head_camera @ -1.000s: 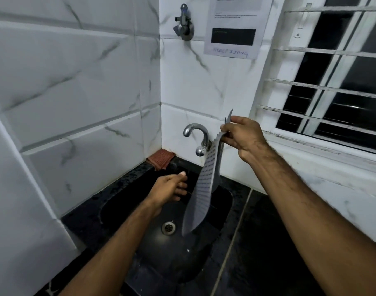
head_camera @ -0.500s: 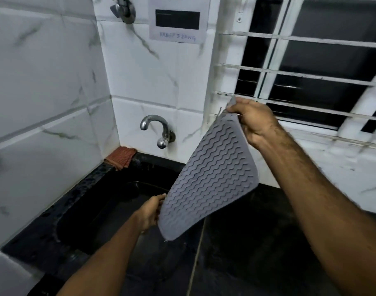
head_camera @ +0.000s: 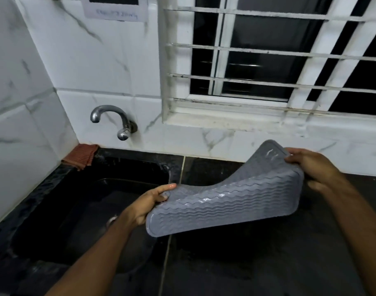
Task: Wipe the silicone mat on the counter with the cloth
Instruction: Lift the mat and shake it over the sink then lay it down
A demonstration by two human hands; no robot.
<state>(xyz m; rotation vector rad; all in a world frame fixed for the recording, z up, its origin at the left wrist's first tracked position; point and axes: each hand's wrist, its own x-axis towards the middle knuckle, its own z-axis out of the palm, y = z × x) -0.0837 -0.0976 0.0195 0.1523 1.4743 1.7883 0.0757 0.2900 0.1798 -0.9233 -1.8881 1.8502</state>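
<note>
Held up in the air just right of the black sink [head_camera: 54, 210]: a gray silicone mat [head_camera: 225, 201] with wavy bumps, wet and shiny. Sagged in the middle, tipped up at the right end, not lying flat on the dark counter [head_camera: 268, 263]. Gripped at its left edge by the left hand [head_camera: 148, 206], thumb on top, fingers curled under. Gripped at its far right corner by the right hand [head_camera: 311, 167], fingers wrapped over the edge; a bit blurry there, so maybe only some fingers on the mat. Hands well apart, one at each end of the mat.

Tucked at the back left corner of the sink: a reddish-brown cloth [head_camera: 82, 154], bunched against the white wall tiles, far from both hands. Stuck out of the wall just behind the sink: a silver tap [head_camera: 112, 118]. Up and to the right of the sink: a window with white bars [head_camera: 268, 52], all dark behind.
</note>
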